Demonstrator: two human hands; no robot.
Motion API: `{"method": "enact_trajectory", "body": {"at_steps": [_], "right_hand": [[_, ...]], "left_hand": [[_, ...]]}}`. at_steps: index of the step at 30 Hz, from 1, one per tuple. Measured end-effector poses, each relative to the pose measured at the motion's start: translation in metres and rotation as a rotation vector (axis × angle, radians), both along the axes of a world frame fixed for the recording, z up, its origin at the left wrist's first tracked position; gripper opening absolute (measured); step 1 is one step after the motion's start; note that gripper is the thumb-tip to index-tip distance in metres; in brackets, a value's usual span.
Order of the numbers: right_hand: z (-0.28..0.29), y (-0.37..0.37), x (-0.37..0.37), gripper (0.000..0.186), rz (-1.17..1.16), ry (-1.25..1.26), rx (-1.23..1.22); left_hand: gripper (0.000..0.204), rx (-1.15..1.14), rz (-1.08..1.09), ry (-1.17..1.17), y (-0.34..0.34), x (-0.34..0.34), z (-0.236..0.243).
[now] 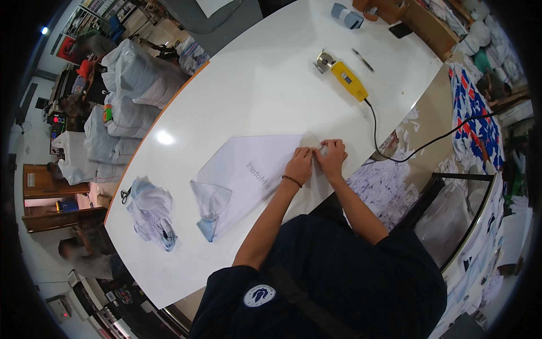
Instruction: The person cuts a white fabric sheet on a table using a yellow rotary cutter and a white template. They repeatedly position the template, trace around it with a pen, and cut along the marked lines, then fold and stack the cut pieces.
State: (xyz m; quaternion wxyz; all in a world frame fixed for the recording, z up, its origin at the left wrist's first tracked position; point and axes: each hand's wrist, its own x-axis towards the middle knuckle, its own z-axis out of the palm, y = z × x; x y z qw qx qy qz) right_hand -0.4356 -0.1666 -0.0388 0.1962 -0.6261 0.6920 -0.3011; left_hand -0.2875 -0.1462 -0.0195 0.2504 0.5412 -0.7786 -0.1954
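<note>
A pale lilac piece of cloth [248, 169] with dark lettering lies flat on the white table, its lower left corner folded over and light blue. My left hand [299, 165] and my right hand [332, 156] are close together at its right end. Both have their fingers bent and pinched on the cloth's thin greyish edge, which looks partly see-through. Part of that edge hangs below my hands toward my body. My fingers hide exactly how it is gripped.
A crumpled cloth bundle [151, 212] lies left, beside black-handled scissors [125, 195]. Farther off are a yellow electric cloth cutter [349, 81] with a black cord, a pen [362, 59], a blue-grey roll [346, 16] and a black phone-like slab [400, 30]. Fabric scraps [384, 183] cover the floor right.
</note>
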Motion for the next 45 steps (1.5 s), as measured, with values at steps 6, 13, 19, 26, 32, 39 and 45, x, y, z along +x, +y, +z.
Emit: {"method": "enact_trajectory", "body": {"at_steps": [6, 13, 19, 26, 32, 39, 45], "right_hand": [[0.038, -0.049, -0.038, 0.028, 0.088, -0.334, -0.288], [0.029, -0.276, -0.170, 0.035, -0.089, 0.007, -0.352], [0.008, -0.386, -0.197, 0.068, -0.077, 0.418, 0.081], [0.006, -0.430, -0.213, 0.060, 0.152, 0.524, 0.402], [0.104, -0.405, -0.152, 0.032, 0.377, -0.157, 0.226], [0.139, -0.241, -0.023, 0.008, 1.269, -0.565, 0.686], [0.084, -0.174, 0.024, 0.021, 1.597, -0.178, 0.576]], "left_hand": [[0.025, 0.166, 0.062, -0.171, -0.002, -0.016, 0.005], [0.042, 0.174, 0.138, -0.435, -0.004, -0.046, -0.004], [0.045, 0.222, 0.385, -0.428, -0.005, -0.075, 0.005], [0.042, 0.245, 0.580, -0.476, -0.014, -0.108, 0.007], [0.045, 0.259, 0.671, -0.430, -0.009, -0.121, -0.002], [0.048, 0.218, 0.689, -0.416, -0.008, -0.126, -0.001], [0.050, 0.228, 0.755, -0.361, -0.005, -0.133, -0.003]]}}
